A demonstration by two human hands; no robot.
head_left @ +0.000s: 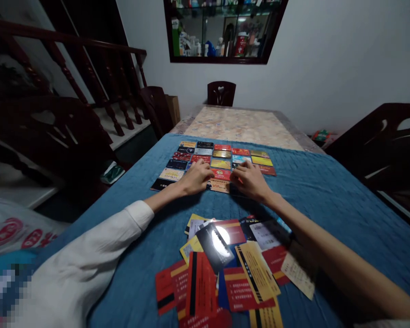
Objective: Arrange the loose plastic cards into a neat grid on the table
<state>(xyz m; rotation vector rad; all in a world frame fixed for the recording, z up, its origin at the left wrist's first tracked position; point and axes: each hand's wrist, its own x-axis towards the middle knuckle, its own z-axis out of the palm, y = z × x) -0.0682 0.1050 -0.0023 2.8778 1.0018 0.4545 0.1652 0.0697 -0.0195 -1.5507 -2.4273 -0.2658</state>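
At the far left, a pale plastic bag (37, 218) printed in red is seen below a dark wooden railing (85, 40). Next to it the worktop (241, 122) is reached, its near part covered by a blue cloth (130, 191) and its far part by a patterned surface. From the left, a white sleeve (112, 232) is extended over the cloth. Beyond it, a left column of cards (172, 174) is laid out in close, overlapping rows, the first of several such columns.

The left hand (196, 176) is placed over the next column, its fingers bent and its fingertips lowered beside a red card (221, 174) in the middle column; whether anything is grasped cannot be told. Just below that card, a card marked VIP (219, 186) is set. Nearer the body, a loose heap is formed by overlapping cards, with a dark card (215, 248) lit by glare and a striped yellow card (258, 271) on top.

The right hand (251, 181) is held over the column to the right, fingers curled and fingertips brought close to the red card's right edge; its grip cannot be made out either. Farther right, the last column is ended by a reddish-brown card (268, 170). At the far right, a dark chair (379, 125) is seen.
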